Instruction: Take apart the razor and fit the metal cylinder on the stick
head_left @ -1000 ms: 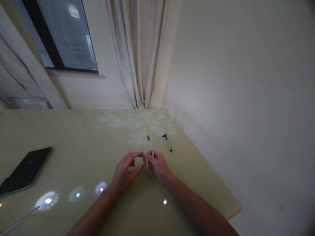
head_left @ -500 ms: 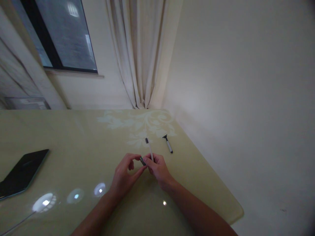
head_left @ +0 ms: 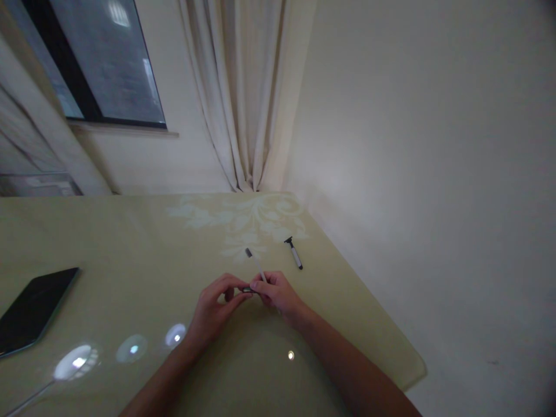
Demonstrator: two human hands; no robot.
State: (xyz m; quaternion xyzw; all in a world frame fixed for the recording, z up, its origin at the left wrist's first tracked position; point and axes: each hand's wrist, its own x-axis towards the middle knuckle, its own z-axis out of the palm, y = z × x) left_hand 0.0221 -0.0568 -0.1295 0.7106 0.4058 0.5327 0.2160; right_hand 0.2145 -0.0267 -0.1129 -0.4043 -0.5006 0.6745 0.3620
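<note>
A white toothbrush [head_left: 261, 270] with dark bristles leans out of my right hand [head_left: 280, 295], whose fingers are closed around its handle. Between the two hands is a small, dark, narrow piece [head_left: 249, 289], too small to name. My left hand [head_left: 217, 298] pinches its left end between thumb and fingers, while the right fingertips touch the other end. Beyond the right hand, a razor [head_left: 296, 255] with a black head and a grey-white handle lies on the table.
A dark tablet-like slab [head_left: 37, 310] lies on the left of the pale, glossy table [head_left: 130, 249]. A thin pale cable [head_left: 30, 398] runs at the lower left. Curtains [head_left: 247, 98] hang behind the table, and a bare wall [head_left: 412, 174] borders its right edge.
The toothbrush has tipped leftward, its head now lower and further left. The small dark piece has turned from slanted to nearly level between my fingers. The view has shifted slightly.
</note>
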